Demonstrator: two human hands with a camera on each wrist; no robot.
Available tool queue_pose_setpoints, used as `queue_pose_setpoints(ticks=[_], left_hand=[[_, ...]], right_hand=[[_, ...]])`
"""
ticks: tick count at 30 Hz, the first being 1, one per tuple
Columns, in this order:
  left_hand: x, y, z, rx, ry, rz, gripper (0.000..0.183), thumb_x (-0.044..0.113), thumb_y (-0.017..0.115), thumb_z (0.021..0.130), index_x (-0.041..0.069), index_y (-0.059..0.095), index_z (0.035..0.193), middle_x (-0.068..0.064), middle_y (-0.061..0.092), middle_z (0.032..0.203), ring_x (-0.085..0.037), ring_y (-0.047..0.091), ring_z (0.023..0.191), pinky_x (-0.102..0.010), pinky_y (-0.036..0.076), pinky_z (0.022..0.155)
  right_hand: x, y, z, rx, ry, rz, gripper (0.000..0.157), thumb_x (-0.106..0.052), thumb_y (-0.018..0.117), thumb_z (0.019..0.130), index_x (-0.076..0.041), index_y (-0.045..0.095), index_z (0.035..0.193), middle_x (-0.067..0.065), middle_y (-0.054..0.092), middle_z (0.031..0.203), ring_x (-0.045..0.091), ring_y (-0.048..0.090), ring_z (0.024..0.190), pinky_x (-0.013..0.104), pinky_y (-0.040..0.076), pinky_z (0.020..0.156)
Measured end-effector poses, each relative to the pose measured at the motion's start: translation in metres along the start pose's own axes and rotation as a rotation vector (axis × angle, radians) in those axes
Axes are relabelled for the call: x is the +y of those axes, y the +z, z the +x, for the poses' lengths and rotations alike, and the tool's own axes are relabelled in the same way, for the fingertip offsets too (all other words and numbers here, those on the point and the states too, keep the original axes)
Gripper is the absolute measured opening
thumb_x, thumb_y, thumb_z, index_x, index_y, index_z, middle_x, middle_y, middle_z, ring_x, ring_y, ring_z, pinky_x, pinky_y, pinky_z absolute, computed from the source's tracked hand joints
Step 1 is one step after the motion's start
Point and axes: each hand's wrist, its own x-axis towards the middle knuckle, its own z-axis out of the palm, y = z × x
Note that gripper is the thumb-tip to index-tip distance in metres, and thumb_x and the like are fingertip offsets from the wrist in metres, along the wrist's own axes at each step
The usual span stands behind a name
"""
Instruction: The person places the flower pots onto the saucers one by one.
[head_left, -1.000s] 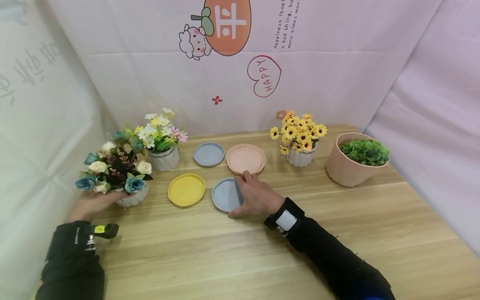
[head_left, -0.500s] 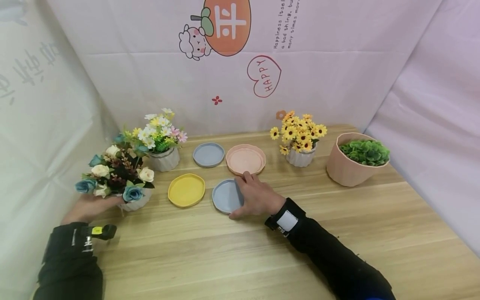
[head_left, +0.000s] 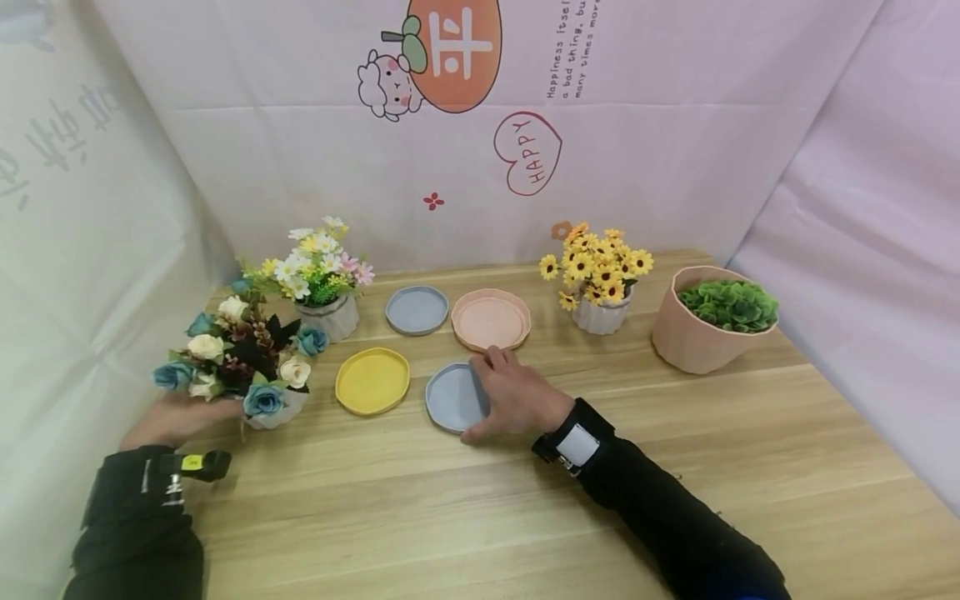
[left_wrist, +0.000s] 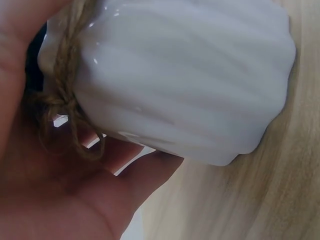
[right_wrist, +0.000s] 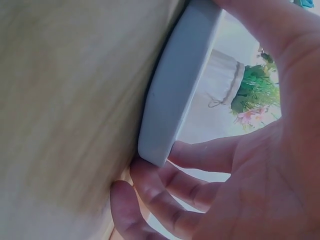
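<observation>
My left hand [head_left: 180, 419] grips the white ribbed flower pot [left_wrist: 190, 75] of blue and cream artificial roses [head_left: 240, 350] at the table's left. Twine is tied in a bow round this pot. Whether its base touches the wood I cannot tell. My right hand [head_left: 517, 396] holds the right side of the nearer blue-grey saucer [head_left: 453, 398], thumb at the near rim and fingers at the far one. In the right wrist view the saucer's side wall [right_wrist: 175, 85] stands close to the wood. Left of it lies a yellow saucer [head_left: 372, 381].
Behind are another blue-grey saucer [head_left: 417, 310] and a pink one [head_left: 491, 319]. A pot of white and pink flowers [head_left: 326, 317] stands back left. Yellow flowers in a white pot [head_left: 602, 315] and a pink planter with green leaves [head_left: 701, 333] stand right. White cloth [head_left: 300, 167] hangs behind.
The potted roses have shifted right and slightly nearer in my left hand. The saucer in my right hand has slid a little towards me. The other pots and saucers stay put.
</observation>
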Motion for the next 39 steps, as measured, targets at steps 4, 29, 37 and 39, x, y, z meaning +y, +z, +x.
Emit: queue_pose_setpoints(ticks=[4, 29, 37, 39], left_hand=[[-0.001, 0.000, 0.000, -0.004, 0.013, 0.018, 0.125, 0.063, 0.060, 0.099, -0.016, -0.019, 0.156, -0.054, -0.002, 0.158, -0.074, 0.013, 0.145, -0.076, 0.024, 0.121], [-0.006, 0.000, -0.005, -0.040, 0.066, 0.020, 0.128, 0.060, 0.063, 0.099, -0.016, -0.025, 0.154, -0.059, 0.000, 0.153, -0.077, 0.018, 0.140, -0.076, 0.028, 0.119], [-0.004, 0.001, -0.005, -0.058, 0.032, 0.063, 0.132, 0.065, 0.064, 0.096, -0.019, -0.020, 0.154, -0.059, 0.005, 0.153, -0.076, 0.022, 0.139, -0.075, 0.031, 0.118], [-0.003, 0.001, -0.005, -0.067, 0.029, 0.073, 0.132, 0.067, 0.063, 0.096, -0.020, -0.019, 0.153, -0.059, 0.005, 0.153, -0.076, 0.021, 0.139, -0.076, 0.031, 0.118]], right_hand=[[0.000, 0.000, -0.002, -0.005, -0.018, -0.002, 0.108, -0.062, 0.091, 0.073, -0.004, 0.046, 0.152, 0.014, 0.049, 0.133, 0.028, 0.052, 0.115, 0.039, 0.057, 0.092], [-0.006, 0.003, -0.013, -0.031, -0.069, -0.010, 0.108, -0.060, 0.093, 0.070, -0.005, 0.048, 0.151, 0.010, 0.050, 0.128, 0.027, 0.050, 0.114, 0.037, 0.056, 0.090], [-0.008, 0.002, -0.015, -0.045, -0.072, -0.017, 0.108, -0.058, 0.093, 0.070, -0.006, 0.047, 0.152, 0.009, 0.049, 0.125, 0.025, 0.050, 0.112, 0.036, 0.056, 0.089], [-0.009, 0.001, -0.015, -0.047, -0.075, -0.023, 0.108, -0.058, 0.093, 0.071, -0.006, 0.046, 0.153, 0.009, 0.049, 0.125, 0.025, 0.050, 0.112, 0.035, 0.056, 0.088]])
